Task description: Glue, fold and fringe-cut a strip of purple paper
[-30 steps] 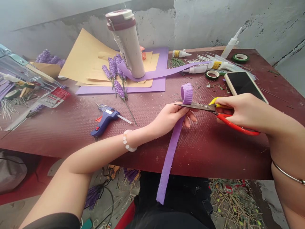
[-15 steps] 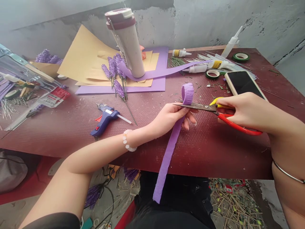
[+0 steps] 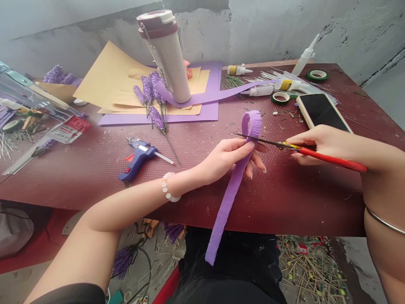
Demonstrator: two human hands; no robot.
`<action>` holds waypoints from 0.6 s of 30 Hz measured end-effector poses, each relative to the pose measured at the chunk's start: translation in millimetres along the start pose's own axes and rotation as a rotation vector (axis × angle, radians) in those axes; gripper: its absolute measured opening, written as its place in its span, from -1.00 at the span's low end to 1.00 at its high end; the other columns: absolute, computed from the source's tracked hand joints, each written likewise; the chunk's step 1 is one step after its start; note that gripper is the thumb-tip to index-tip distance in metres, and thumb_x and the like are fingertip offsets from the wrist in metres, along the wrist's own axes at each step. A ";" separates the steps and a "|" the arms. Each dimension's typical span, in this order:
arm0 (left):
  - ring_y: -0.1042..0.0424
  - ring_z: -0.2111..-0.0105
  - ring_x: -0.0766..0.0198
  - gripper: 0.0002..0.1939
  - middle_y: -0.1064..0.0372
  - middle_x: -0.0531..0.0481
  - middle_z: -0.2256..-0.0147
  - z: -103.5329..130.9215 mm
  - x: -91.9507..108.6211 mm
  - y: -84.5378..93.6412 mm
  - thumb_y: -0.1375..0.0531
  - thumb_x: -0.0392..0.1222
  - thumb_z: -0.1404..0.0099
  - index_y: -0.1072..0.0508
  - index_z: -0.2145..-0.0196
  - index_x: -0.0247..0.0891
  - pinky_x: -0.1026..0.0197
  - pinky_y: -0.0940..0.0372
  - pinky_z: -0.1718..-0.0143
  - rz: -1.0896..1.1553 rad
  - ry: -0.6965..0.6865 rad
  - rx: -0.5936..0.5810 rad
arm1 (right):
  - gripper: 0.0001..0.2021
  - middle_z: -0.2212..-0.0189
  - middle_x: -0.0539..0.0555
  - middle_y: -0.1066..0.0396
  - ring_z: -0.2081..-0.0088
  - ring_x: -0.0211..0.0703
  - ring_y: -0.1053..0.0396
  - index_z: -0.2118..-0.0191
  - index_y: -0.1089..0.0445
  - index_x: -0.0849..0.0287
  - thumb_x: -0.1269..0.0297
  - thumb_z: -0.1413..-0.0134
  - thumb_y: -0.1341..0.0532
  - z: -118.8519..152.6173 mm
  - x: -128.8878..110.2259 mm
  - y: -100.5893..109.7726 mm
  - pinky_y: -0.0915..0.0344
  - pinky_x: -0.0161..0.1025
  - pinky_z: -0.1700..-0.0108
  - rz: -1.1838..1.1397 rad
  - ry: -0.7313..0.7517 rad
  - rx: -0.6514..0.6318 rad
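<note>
Between the thumb and fingers of my left hand is a long purple crepe paper strip. Its fringed upper end curls into a loop above the fingers, while the tail hangs past the table's front edge. My right hand grips the scissors, which have one red and one yellow handle. The blades lie across the strip at the base of the loop, just above my left thumb. Whether the blades are fully closed is hard to make out.
A blue glue gun lies left of my hands, near purple flower stems. Behind stands a white tumbler on paper sheets. At right are a phone, green tape rolls and glue bottles.
The scissors have turned so the red handle tilts toward me and the yellow one is mostly hidden. The strip's loop looks larger, and my left hand has shifted slightly right.
</note>
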State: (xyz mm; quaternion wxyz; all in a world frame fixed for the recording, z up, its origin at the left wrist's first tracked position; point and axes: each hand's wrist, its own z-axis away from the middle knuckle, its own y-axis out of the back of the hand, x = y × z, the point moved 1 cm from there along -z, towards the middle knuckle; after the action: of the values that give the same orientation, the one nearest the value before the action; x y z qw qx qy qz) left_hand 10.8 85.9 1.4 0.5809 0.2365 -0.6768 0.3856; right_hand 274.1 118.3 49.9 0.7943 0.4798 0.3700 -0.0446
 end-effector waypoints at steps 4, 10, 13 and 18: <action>-0.54 0.51 0.34 -0.58 -0.69 -0.15 0.30 1.1 0.5 -0.8 -0.28 0.09 -0.60 -0.64 0.05 -0.41 0.23 -0.47 0.36 -0.003 -0.010 -0.002 | -0.52 0.50 -0.04 -0.03 0.43 -0.15 -0.01 0.53 -0.09 0.03 -0.13 0.07 -0.35 -1.6 0.4 1.5 0.01 -0.12 0.38 -0.032 -0.074 -0.133; -0.53 0.51 0.36 -0.63 -0.69 -0.14 0.31 1.3 2.3 -1.7 -0.26 0.03 -0.62 -0.60 0.13 -0.39 0.27 -0.46 0.38 0.013 0.004 0.006 | -0.53 0.50 -0.05 -0.01 0.43 -0.17 0.02 0.52 -0.10 0.03 -0.17 0.02 -0.32 0.6 1.0 -0.5 0.05 -0.12 0.36 -0.030 -0.081 -0.102; -0.52 0.52 0.37 -0.65 -0.68 -0.12 0.32 1.4 2.2 -2.0 -0.27 0.02 -0.62 -0.58 0.16 -0.37 0.27 -0.45 0.39 0.026 0.002 0.004 | -0.54 0.50 -0.05 -0.03 0.42 -0.17 0.01 0.51 -0.12 0.03 -0.16 -0.02 -0.32 1.7 0.4 -1.3 0.05 -0.12 0.36 -0.028 -0.078 -0.108; -0.50 0.53 0.38 -0.67 -0.66 -0.08 0.35 1.5 2.5 -2.7 -0.27 -0.01 -0.61 -0.57 0.16 -0.37 0.28 -0.42 0.41 0.041 -0.018 -0.010 | -0.51 0.52 -0.05 -0.02 0.44 -0.17 0.02 0.54 -0.13 0.03 -0.19 0.03 -0.33 0.9 1.5 -1.9 0.06 -0.13 0.40 -0.040 -0.063 -0.092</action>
State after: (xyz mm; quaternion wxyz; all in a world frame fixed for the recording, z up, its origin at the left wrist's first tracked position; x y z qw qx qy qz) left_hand 11.4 83.5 4.4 0.5679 0.2232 -0.6887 0.3916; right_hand 274.9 117.0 47.8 0.8256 0.4337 0.3562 -0.0586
